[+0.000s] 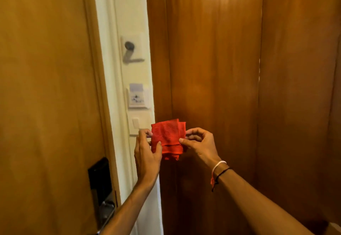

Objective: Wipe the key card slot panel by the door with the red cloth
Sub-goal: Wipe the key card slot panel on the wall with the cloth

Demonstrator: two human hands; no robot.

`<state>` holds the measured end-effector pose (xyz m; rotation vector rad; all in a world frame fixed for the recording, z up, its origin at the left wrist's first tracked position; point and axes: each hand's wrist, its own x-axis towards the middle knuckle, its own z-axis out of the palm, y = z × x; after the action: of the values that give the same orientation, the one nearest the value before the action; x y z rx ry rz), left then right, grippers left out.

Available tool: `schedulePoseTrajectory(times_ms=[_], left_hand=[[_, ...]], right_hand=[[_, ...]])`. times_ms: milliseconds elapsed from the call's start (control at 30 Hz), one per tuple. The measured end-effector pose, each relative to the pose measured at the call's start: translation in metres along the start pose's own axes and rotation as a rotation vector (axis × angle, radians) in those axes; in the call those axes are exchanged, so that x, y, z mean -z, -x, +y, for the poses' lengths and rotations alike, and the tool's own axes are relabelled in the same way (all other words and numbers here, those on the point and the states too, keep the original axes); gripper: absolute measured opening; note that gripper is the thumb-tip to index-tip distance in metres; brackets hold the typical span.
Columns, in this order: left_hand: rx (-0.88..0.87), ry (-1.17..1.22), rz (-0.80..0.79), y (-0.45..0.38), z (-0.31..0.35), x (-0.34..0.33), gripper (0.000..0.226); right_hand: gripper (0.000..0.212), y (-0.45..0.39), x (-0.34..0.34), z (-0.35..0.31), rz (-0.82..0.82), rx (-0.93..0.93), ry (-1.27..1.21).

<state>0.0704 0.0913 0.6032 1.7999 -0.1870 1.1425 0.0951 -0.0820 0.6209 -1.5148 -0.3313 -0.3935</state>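
Note:
A folded red cloth [168, 137] is held up in front of me at chest height, between both hands. My left hand [146, 153] pinches its left edge and my right hand [199, 145] pinches its right edge. The key card slot panel [137, 97] is a small white plate on the cream wall strip, up and to the left of the cloth, with a pale card standing in its top slot. The cloth is apart from the panel, below and to its right.
A wooden door [46, 96] fills the left, with a black lock plate and handle [102, 188] low down. On the wall strip, a dark knob fitting [130, 50] sits above the panel and a white switch [135, 123] below it. Wooden panelling [239, 87] covers the right.

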Motion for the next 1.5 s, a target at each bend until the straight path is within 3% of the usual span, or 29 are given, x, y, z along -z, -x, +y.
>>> schedulePoseTrajectory(times_ms=[200,400,533,667,733,867,1000,1200,1333,1433,1500], left_hand=[[-0.166,-0.271,0.085,-0.048,0.007,0.026,0.023],[-0.199,-0.381,0.100,-0.096,-0.004,0.044,0.037],[-0.208,-0.431,0.062,-0.122,-0.022,0.037,0.051],[-0.374,-0.758,-0.054,-0.133,-0.050,0.016,0.078],[-0.388,-0.722,-0.065,-0.130,-0.058,0.001,0.085],[-0.395,-0.659,-0.071,-0.118,-0.071,-0.020,0.084],[-0.352,-0.541,-0.005,-0.140,-0.072,-0.025,0.073],[-0.458,-0.499,-0.025,-0.130,-0.096,-0.024,0.072],[-0.417,-0.492,0.006,-0.137,-0.081,-0.025,0.065],[-0.510,-0.518,0.004,-0.132,-0.089,-0.024,0.061],[-0.402,-0.446,0.063,-0.141,-0.088,-0.021,0.060]], right_hand=[[0.019,-0.027,-0.054,-0.047,0.053,0.081,0.125],[0.019,-0.058,-0.107,-0.066,0.083,0.125,0.141],[0.005,-0.084,-0.124,-0.064,0.110,0.148,0.225],[0.015,-0.104,-0.113,-0.058,0.034,0.224,0.414],[0.023,-0.108,-0.095,-0.060,0.034,0.377,0.620],[0.044,-0.126,-0.052,-0.059,0.265,0.841,1.168],[0.061,-0.153,-0.023,-0.038,0.324,1.005,1.457],[0.069,-0.175,-0.021,-0.014,0.412,1.086,1.553],[0.070,-0.180,-0.019,-0.012,0.427,1.117,1.549],[0.069,-0.179,-0.020,-0.010,0.434,1.102,1.553],[0.069,-0.179,-0.020,-0.010,0.428,1.113,1.550]])
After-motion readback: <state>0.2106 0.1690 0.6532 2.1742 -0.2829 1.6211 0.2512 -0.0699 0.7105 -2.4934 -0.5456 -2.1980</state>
